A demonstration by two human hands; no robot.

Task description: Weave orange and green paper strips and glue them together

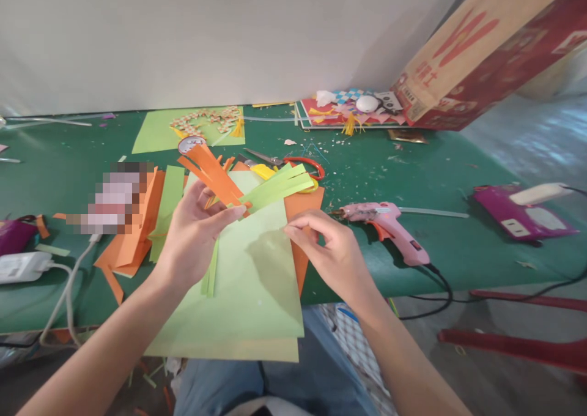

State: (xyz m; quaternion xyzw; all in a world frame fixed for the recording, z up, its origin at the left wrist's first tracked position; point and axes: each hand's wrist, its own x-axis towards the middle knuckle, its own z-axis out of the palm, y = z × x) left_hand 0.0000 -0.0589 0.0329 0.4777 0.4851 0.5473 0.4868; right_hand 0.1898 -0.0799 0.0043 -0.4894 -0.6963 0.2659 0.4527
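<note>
My left hand (195, 232) is closed, its thumb and fingers pinching a fan of orange paper strips (217, 174) and light green paper strips (277, 186). The two colours meet at the thumb tip and spread apart from there. To the right, my right hand (328, 248) has thumb and forefinger pressed together at the edge of a pale green paper sheet (257, 275); whatever it pinches, if anything, is too small to make out. Orange paper (302, 220) shows beneath the sheet. Under my left hand lie narrow green strips (211, 272).
A pink glue gun (389, 220) lies to the right, its cord running off the table edge. Red-handled scissors (305, 162) and a yellow-handled cutter (262, 170) lie behind the papers. A paper bag (458, 55) stands at the back right; a purple power strip (518, 214) lies far right.
</note>
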